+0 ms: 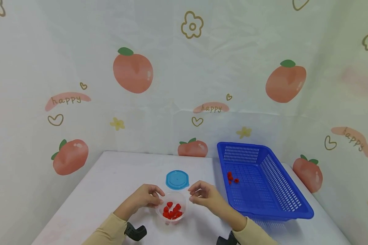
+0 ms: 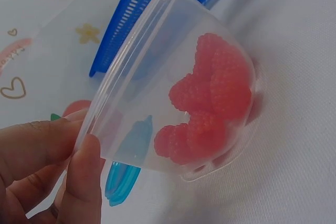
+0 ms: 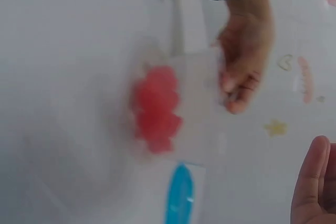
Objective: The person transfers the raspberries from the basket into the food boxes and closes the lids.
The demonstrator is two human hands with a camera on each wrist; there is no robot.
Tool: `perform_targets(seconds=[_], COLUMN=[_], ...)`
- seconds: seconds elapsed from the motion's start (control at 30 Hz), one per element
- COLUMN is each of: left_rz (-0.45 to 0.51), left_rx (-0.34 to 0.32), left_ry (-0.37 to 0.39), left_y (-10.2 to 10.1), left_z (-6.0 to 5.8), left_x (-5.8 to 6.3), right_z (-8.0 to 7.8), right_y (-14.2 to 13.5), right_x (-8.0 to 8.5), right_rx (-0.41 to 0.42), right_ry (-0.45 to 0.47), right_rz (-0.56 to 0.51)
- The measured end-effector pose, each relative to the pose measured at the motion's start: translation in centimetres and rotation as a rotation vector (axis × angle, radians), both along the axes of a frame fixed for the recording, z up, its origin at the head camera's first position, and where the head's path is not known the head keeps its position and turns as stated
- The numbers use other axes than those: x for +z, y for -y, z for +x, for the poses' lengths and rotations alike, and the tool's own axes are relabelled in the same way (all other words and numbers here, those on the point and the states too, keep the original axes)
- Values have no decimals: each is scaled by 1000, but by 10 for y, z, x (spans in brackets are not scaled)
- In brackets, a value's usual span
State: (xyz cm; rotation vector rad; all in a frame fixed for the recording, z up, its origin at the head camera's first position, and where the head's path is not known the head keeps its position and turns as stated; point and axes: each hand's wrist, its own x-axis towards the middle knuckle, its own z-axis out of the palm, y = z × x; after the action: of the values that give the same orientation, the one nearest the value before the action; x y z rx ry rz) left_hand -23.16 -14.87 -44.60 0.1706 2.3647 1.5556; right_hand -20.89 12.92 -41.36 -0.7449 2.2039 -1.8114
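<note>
A clear plastic tub (image 1: 184, 200) stands upright on the white table, with several red raspberries (image 1: 172, 213) in its bottom. My left hand (image 1: 148, 196) pinches the tub's rim on the left side, thumb and fingers meeting over the edge, as the left wrist view shows up close. Just right of the tub my right hand (image 1: 204, 194) hovers with loosely bent fingers and nothing between them; it appears apart from the rim. In the right wrist view only part of that hand (image 3: 315, 184) shows, and the picture is blurred. Behind the tub lies a blue lid (image 1: 177, 179), flat on the table.
A large blue plastic basket (image 1: 271, 170) stands to the right on the table. A few raspberries (image 1: 230, 177) lie near its left wall. Behind the table hangs a pale cloth (image 1: 165, 129) printed with fruit, hearts and flowers.
</note>
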Motion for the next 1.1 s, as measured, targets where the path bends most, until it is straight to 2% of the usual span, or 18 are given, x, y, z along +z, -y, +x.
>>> perform_targets(seconds=[0.1,0.23,0.37,0.5,0.63,0.8,0.9,1.1], left_rz=[-5,-5,2,4,1,-3,-5,-13], left_rx=[3,8,0,-3,2,8,12,14], left_ry=[2,3,1,-1,2,4,6,4], left_y=[0,1,2,2,1,0,-1,-2], left_z=[0,0,-1,0,1,0,0,0], left_x=[0,-1,-1,0,1,0,-1,1], right_z=[-2,-10,-29,-52,-72,-92,-101,-116], right_y=[-14,-37,-64,-89,-109,-126,-135,-150], right_x=[18,44,61,69,68,57,46,27], right_rx=[-28,-113,-217,-327,-432,-532,-544,-513], right_ry=[-50,-128,-206,-259,-261,-227,-192,-118], right_rz=[-27,-99,-151,-168,-146,-58,27,191])
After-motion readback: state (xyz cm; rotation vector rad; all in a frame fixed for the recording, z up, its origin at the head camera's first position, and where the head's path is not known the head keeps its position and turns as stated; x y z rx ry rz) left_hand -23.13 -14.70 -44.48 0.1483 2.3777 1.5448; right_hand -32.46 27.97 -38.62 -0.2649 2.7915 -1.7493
